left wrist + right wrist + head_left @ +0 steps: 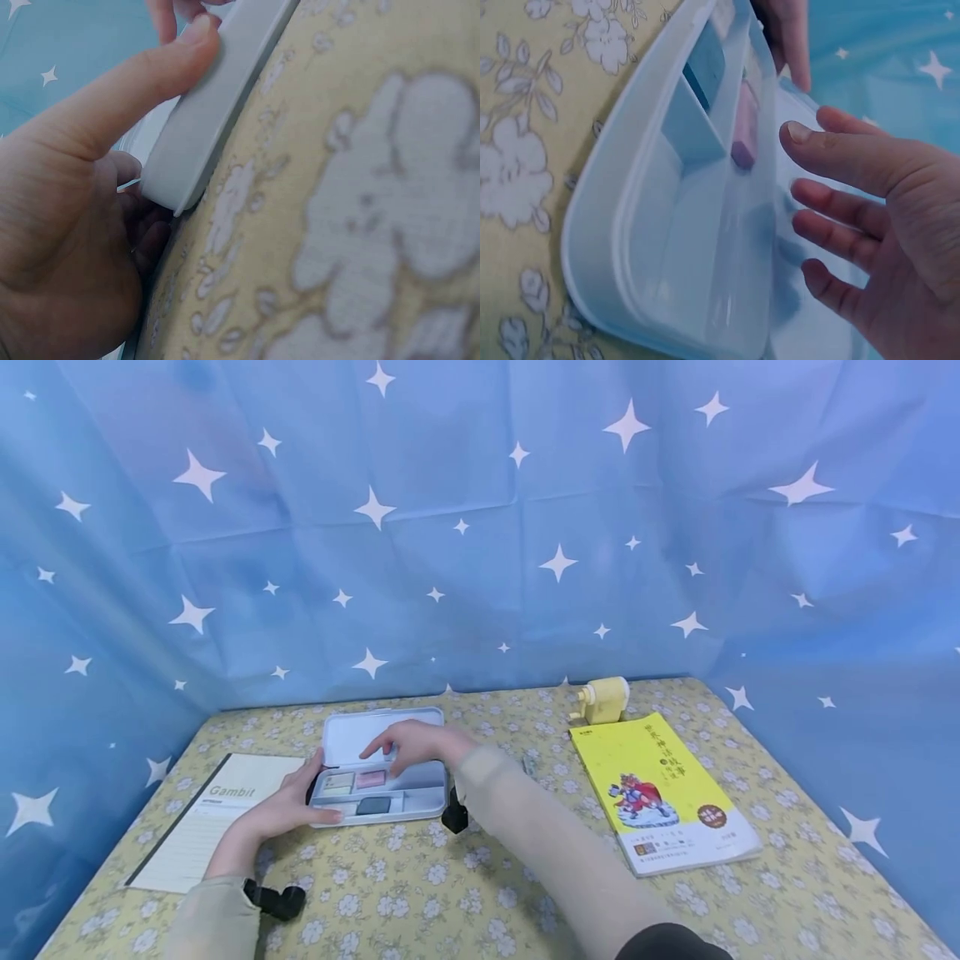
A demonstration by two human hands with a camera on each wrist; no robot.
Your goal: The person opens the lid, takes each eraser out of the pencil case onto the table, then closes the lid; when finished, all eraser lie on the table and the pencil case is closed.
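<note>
So, quick rundown of what we see:

Case: an open white pencil case (378,777) lies flat on the floral tablecloth (480,893), lid swung back toward the blue star curtain (480,527).
Inside: we spot a pink eraser (371,779), a pale yellowish block (338,782) beside it, and a dark eraser (372,806) in the front slot; the right part of the tray looks bare.
Left hand: our left hand (288,806) grips the case's left end, thumb (150,82) pressed along the front edge, fingers curled round the corner.
Right hand: our right hand (412,745) hovers over the tray with fingers spread and relaxed, holding nothing; whether the fingertips (832,229) touch the lid, we can't tell.
Left of the case: a "Gambit" notepad (202,822), just beside the left hand.
Right side: a yellow book (660,789), well apart from the case, with a yellow pencil sharpener (602,700) behind it.
</note>
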